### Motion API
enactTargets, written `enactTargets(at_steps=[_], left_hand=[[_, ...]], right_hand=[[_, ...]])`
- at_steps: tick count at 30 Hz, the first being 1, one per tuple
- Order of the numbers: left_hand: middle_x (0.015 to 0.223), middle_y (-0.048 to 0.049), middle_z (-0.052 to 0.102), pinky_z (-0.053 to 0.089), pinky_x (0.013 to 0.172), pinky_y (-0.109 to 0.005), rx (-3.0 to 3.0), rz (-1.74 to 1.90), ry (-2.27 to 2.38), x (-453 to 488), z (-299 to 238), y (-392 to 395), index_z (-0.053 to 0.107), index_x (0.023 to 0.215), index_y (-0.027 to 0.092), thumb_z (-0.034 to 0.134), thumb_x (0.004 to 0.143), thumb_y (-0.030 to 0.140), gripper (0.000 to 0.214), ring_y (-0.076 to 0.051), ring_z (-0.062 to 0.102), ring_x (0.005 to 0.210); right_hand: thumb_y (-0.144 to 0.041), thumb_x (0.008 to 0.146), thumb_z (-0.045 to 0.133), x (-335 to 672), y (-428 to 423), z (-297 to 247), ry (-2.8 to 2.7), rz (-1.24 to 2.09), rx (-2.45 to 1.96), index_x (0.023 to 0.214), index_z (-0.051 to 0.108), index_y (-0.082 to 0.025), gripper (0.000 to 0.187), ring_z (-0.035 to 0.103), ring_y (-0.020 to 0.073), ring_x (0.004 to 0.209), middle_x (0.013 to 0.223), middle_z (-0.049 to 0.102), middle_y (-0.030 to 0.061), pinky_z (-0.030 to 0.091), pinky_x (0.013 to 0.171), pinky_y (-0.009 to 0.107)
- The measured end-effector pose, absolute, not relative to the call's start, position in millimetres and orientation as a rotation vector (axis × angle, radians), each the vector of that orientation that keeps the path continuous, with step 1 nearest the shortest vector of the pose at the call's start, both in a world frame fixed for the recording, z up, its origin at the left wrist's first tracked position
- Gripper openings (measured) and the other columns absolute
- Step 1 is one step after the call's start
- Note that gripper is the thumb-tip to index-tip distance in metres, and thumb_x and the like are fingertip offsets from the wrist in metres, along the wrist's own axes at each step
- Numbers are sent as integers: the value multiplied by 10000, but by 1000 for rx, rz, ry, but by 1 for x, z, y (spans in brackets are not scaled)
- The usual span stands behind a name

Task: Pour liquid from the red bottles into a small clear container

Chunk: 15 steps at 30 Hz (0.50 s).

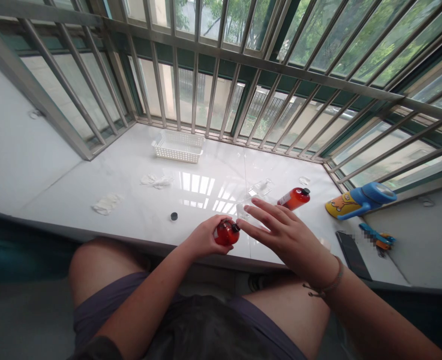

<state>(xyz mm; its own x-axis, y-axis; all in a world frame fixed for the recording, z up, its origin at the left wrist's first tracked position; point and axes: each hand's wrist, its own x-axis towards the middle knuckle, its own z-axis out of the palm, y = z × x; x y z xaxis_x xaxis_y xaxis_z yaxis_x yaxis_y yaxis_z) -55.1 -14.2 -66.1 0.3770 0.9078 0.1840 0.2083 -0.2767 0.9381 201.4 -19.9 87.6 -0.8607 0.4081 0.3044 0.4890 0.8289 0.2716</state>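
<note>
My left hand (207,236) is wrapped round a red bottle (226,234) near the front edge of the white sill, the bottle's dark top pointing up and to the right. Just right of that top, my right hand (277,225) reaches over the sill with its fingers spread and nothing seen in them. Beyond it a second red bottle (293,199) with a black cap leans or lies on the sill. A clear plastic piece (260,187) lies past my right fingertips, partly hidden behind them. A small black cap (173,216) sits on the sill left of my left hand.
A white perforated basket (177,150) stands at the back by the barred window. Crumpled white tissues (107,204) lie on the left. At the right are a blue and yellow flask (359,200), a dark phone (352,254) and a blue and orange bundle with keys (378,237).
</note>
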Motion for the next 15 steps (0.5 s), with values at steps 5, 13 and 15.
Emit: enactTargets(at_steps=[5, 13, 15], left_hand=[[1408, -83, 699, 563, 1108, -454, 1722, 960, 989, -55, -67, -14, 612, 1421, 269, 960, 682, 279, 817, -318, 694, 1250], [1410, -84, 703, 560, 1108, -450, 1722, 975, 968, -56, -66, -14, 613, 1410, 273, 958, 689, 272, 799, -316, 693, 1259], [1423, -86, 699, 555, 1121, -454, 1717, 980, 967, -56, -66, -14, 614, 1413, 277, 958, 688, 272, 803, -321, 687, 1280]], right_hand=[[-27, 1024, 556, 201, -20, 86, -2789, -527, -682, 1516, 614, -296, 564, 502, 335, 1540, 1563, 631, 98, 547, 1105, 481], [8, 1004, 523, 205, -16, 75, -2768, -394, -727, 1539, 591, -299, 620, 479, 322, 1556, 1567, 617, 112, 574, 1125, 508], [19, 993, 518, 206, -14, 67, -2738, -314, -756, 1563, 563, -307, 658, 476, 321, 1557, 1560, 611, 116, 575, 1139, 529]])
